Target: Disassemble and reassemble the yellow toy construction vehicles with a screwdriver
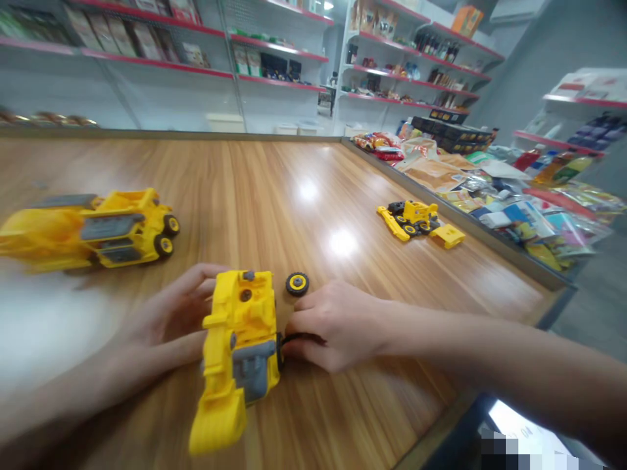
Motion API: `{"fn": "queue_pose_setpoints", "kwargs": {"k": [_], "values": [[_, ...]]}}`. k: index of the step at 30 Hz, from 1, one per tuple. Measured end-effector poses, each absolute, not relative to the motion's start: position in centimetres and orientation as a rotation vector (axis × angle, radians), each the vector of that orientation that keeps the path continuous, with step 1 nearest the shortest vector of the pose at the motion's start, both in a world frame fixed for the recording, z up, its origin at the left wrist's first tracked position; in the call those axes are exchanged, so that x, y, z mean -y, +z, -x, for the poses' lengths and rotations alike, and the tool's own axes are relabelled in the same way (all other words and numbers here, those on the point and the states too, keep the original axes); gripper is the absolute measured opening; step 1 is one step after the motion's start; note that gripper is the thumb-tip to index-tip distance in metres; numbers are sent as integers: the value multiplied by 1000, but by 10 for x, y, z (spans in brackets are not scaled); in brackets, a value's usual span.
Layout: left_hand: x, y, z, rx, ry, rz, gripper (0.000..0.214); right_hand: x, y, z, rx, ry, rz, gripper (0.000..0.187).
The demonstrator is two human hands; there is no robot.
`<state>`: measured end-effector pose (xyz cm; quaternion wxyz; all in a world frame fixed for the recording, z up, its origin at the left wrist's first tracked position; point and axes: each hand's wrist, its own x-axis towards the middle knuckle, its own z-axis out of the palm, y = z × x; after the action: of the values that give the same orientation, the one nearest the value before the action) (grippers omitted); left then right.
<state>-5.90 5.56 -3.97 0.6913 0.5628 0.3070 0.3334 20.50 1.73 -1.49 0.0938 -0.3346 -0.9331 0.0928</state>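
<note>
A wood-grain table (274, 189) was set in a shop-like room, with pink-edged wall shelves (157, 64) stocked behind. On the table's near part, left of centre, a yellow toy vehicle (249, 320) was positioned, its bucket arm pointed at the camera, grey panel on top. Its left side was gripped by the left hand (169, 316), thumb pressed near, fingers curled, partly hidden behind the body. A thin dark item (304, 337) was pinched in the right hand (337, 326), fingers folded tight, tip brought up to the mounted wheel (280, 352); exact type could not be told. A loose wheel (297, 283), black with yellow rim, was left flat just beyond the right hand. Farther left, a yellow toy truck (127, 228) was placed close against another yellow toy (44, 238), blurred. Far right, a smaller yellow toy (414, 215) was seen beside a yellow piece (448, 235). Packaged goods (490, 183) were piled past the table's right edge. Lower right, a lit screen (524, 424) was partly covered by pixelation.
</note>
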Motion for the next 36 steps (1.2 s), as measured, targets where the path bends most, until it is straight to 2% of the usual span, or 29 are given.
{"fn": "queue_pose_setpoints", "kwargs": {"k": [6, 9, 20, 30, 36], "values": [[-66, -27, 47, -506, 716, -1195, 38, -11, -15, -204, 2659, 390, 1001, 16], [-64, -28, 48, -521, 739, -1066, 41, -11, -14, -203, 2622, 429, 1008, 12], [-63, -31, 50, -491, 755, -951, 44, -11, -14, -205, 2657, 442, 1057, 21], [-61, -27, 46, -512, 738, -937, 56, -9, -16, -206, 2662, 437, 1056, 20], [-61, -27, 46, -502, 721, -939, 52, -9, -13, -204, 2637, 509, 1100, 23]]}}
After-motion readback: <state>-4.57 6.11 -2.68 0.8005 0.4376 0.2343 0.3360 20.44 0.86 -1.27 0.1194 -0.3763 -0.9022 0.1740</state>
